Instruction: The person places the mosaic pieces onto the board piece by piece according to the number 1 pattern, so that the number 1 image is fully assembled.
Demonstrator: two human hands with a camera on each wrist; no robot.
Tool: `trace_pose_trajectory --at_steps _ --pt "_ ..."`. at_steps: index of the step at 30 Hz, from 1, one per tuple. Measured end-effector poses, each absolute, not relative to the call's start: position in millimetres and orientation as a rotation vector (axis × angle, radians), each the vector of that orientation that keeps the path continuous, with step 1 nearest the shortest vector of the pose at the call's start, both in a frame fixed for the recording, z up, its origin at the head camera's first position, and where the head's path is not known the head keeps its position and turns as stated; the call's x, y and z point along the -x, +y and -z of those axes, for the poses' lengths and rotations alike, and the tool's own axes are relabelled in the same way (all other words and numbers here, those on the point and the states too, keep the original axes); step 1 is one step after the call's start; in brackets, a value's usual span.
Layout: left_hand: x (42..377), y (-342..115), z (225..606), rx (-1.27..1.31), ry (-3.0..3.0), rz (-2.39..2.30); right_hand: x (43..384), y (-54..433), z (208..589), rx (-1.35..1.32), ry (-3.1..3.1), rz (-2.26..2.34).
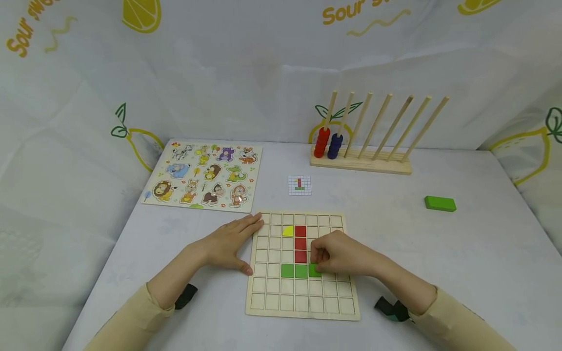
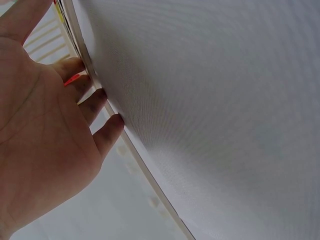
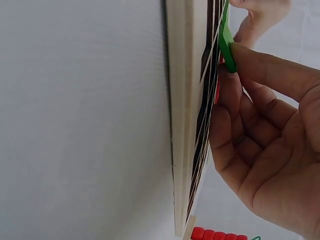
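Note:
A wooden grid board (image 1: pixel 287 301) lies on the white table. On it stand a yellow quarter-round tile (image 1: pixel 288 231), a column of three red square tiles (image 1: pixel 300 243), and two green square tiles (image 1: pixel 294 271) below. My right hand (image 1: pixel 344 254) pinches another green square tile (image 3: pixel 227 47) between thumb and fingers; in the right wrist view it tilts at the board surface, at the right end of the green row. My left hand (image 1: pixel 228 243) rests with spread fingers against the board's left edge, fingertips (image 2: pixel 115 122) touching the rim.
Behind the board lies a small printed card (image 1: pixel 299 185) with a coloured pattern. An animal puzzle board (image 1: pixel 199 178) is at back left. A wooden bead rack (image 1: pixel 362 163) with red and blue beads stands at the back. A green block (image 1: pixel 440 204) lies on the right.

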State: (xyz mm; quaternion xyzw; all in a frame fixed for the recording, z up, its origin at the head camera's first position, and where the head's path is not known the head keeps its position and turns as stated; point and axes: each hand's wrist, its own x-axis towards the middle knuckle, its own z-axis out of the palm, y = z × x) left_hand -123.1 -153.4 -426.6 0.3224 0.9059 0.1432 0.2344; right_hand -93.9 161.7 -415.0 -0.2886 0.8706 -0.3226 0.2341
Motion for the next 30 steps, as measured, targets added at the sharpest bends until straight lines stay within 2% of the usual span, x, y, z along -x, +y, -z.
trace_pose_trajectory --at_steps 19,30 --pt "123 -152 424 -0.891 2.487 -0.403 94 165 415 0.825 2.436 0.845" --pt "121 -151 423 -0.888 2.498 -0.364 101 201 403 0.682 2.652 0.865"
